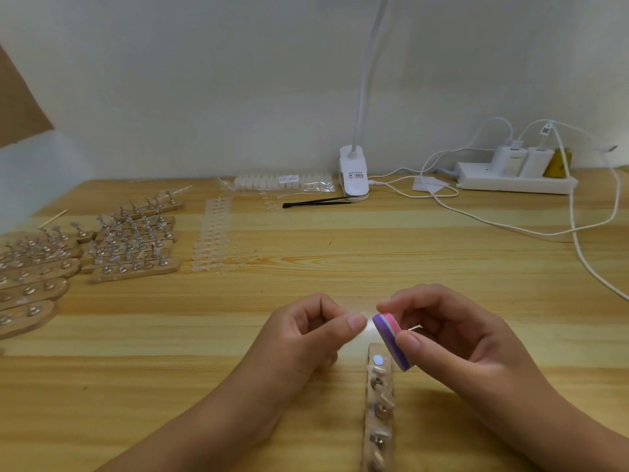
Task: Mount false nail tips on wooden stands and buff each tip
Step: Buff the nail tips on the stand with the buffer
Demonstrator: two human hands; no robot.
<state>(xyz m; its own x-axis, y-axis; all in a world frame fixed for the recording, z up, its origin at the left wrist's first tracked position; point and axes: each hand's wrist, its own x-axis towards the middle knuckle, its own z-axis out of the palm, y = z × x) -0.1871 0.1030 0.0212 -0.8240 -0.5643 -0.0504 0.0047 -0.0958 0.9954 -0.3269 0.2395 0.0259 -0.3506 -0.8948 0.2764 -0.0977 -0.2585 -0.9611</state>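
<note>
My left hand (308, 338) pinches a small clear nail tip (363, 316) between thumb and forefinger above the table. My right hand (452, 335) grips a pink, white and purple buffer block (391, 338), its end touching the tip. Below the block a wooden stand (379, 413) lies lengthwise toward me, with several metal holders; some carry clear tips and the far spot shows a bare white disc. Several more wooden stands (132, 247) with mounted tips are grouped at the left. Strips of loose clear tips (212, 233) lie in a column beside them.
At the back stand a bag of white tips (282, 182), black tweezers (316, 202) and a white clip lamp (354, 175). A power strip (514, 178) with chargers sits at the back right, its white cables (575, 229) looping over the table. A wooden stick (54, 218) lies far left.
</note>
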